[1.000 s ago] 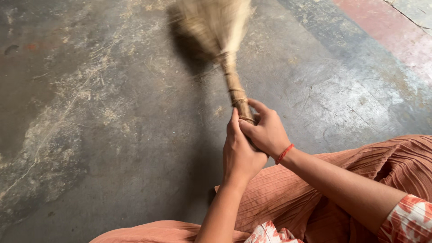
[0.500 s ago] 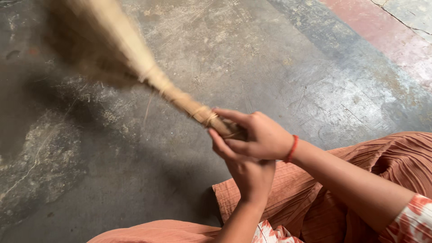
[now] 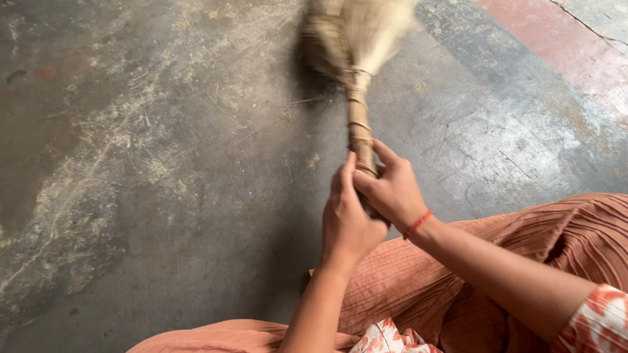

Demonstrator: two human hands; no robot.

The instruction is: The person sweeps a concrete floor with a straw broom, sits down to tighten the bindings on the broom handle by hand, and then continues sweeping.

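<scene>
I sit on a worn grey concrete floor and hold a short grass broom by its bound handle with both hands. My left hand wraps the lower end of the handle. My right hand, with a red thread on its wrist, grips just above it. The handle points away from me and slightly up the frame. Its straw head is blurred and touches the floor near the top edge.
My legs in pleated orange-brown cloth fill the lower right. A reddish painted band crosses the floor at the top right. Pale dusty scratches mark the concrete on the left.
The broom head swung far to the left half a second ago and has now swept back to the right, pointing straight away from me again. Both hands kept their grip.
</scene>
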